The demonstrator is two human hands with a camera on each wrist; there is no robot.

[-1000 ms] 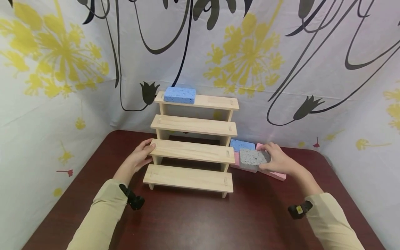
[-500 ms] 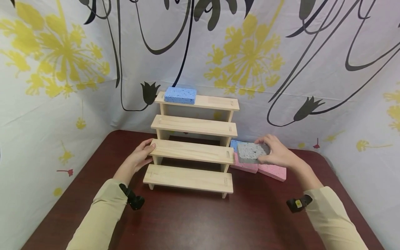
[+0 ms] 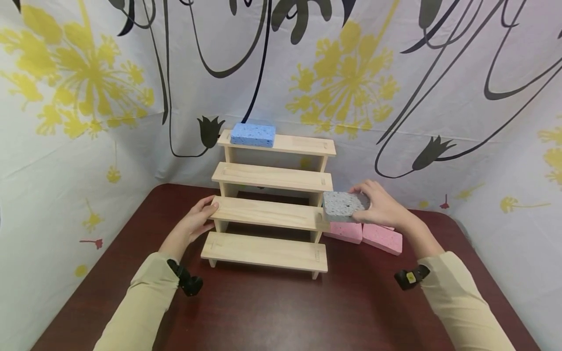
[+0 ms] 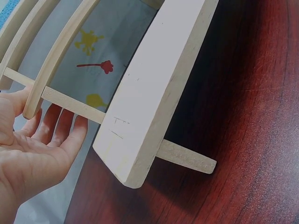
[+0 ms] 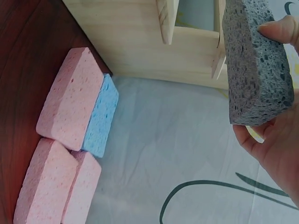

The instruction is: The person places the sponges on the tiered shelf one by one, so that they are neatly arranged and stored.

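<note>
A grey sponge is pinched between the thumb and fingers of my right hand, held up beside the right end of the third tier from the top. In the right wrist view the grey sponge hangs above the pile, gripped at one end by the right hand. My left hand grips the left end of that same tier on the wooden stepped shelf. The left wrist view has the left hand's thumb at the board's end and its fingers beneath. A blue sponge lies on the top tier's left side.
Several pink sponges lie on the dark red table right of the shelf. Among them is a blue sponge, seen in the right wrist view. A patterned cloth closes off the back and sides.
My right hand has lifted the grey sponge off the pile and carried it up and left towards the shelf. The left hand has stayed on the tier's end.
</note>
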